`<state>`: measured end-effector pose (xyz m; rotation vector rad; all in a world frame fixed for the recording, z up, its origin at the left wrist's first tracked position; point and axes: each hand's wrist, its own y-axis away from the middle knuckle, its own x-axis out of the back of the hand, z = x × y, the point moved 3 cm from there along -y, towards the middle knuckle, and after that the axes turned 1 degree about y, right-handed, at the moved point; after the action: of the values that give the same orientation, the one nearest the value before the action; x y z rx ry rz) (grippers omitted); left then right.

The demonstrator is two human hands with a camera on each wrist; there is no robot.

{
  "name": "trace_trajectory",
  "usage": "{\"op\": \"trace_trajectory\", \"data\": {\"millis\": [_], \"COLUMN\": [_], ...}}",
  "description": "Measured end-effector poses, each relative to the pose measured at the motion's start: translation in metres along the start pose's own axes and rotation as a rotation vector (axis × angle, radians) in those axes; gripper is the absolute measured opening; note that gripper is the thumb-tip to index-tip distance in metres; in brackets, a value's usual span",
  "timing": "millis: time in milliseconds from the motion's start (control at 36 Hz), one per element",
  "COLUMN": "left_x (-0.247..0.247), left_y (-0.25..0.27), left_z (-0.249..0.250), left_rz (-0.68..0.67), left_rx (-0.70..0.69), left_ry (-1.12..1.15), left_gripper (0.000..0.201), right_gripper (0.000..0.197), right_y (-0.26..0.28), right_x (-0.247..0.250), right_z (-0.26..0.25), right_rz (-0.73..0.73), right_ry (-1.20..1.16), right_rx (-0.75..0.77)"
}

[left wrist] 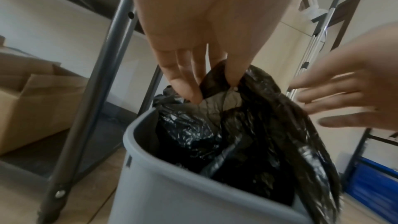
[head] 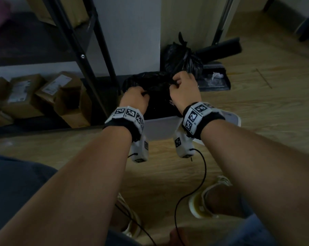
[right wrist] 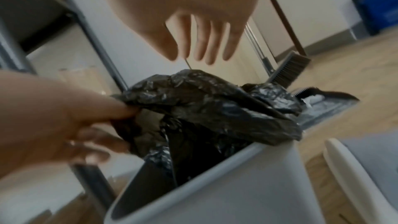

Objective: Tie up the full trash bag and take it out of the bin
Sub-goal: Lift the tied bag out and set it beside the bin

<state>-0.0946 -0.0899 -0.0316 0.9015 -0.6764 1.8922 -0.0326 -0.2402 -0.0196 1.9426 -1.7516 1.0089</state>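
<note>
Head view shows both hands over the mouth of the bin, and the step in hand looks to be gathering the bag's rim before any knot is made. The left hand pinches a flap of the black trash bag between thumb and forefinger — the left wrist view shows that flap drawn up and taut under the fingers, the other fingers loosely extended beside it. The right hand is less plain; from above it looks curled at the bag's far edge, yet the right wrist view shows its fingers straight and spread just above the plastic, holding nothing, so I read it as reaching.

To do this well, the right hand should take the opposite rim, just below its fingers, in an equal pinch; then both hands lift 2 even ears of film clear of the bin wall before crossing them; pulling only on the left flap would likely stretch or tear such thin film. Keep the bin from riding up with the bag.

The bag is thin, crinkled and glossy black, faintly see-through where it is stretched; it sits inside the pale grey bin, its rim already freed and bunched loosely over the top, draped over the edge on the right hand's side. Beyond the right fingers, a second black bag sits already knotted on the floor.
</note>
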Motion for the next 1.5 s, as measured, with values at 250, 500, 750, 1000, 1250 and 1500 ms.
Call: {"op": "trace_trajectory", "data": {"millis": [250, 500, 750, 1000, 1250, 1500], "left_x": [0.021, 0.032, 0.023, 0.020, 0.009, -0.014], "left_y": [-0.009, -0.004, 0.008, 0.017, 0.029, 0.040], "left_z": [-0.001, -0.003, -0.011, -0.013, -0.051, -0.073], "left_rz": [0.003, -0.024, -0.160, -0.031, -0.301, -0.476], "left_rx": [0.093, 0.075, 0.038, -0.173, 0.027, 0.124], "left_ry": [0.205, 0.160, -0.025, -0.332, -0.611, -0.674], "left_gripper": [0.019, 0.022, 0.041, 0.025, 0.029, 0.031], "right_gripper": [0.041, 0.026, 0.023, 0.042, 0.051, 0.031], "right_y": [0.034, 0.028, 0.024, 0.030, 0.051, 0.059], "right_x": [-0.012, -0.010, 0.009, 0.000, -0.029, -0.042], "right_z": [-0.004, 0.008, 0.004, 0.005, 0.023, 0.036], "right_rz": [-0.107, -0.250, -0.123, -0.334, -0.699, -0.740], "right_ry": [0.436, 0.344, 0.133, 0.185, 0.364, 0.405], "right_rx": [0.331, 0.067, 0.017, 0.058, 0.059, 0.082]}}
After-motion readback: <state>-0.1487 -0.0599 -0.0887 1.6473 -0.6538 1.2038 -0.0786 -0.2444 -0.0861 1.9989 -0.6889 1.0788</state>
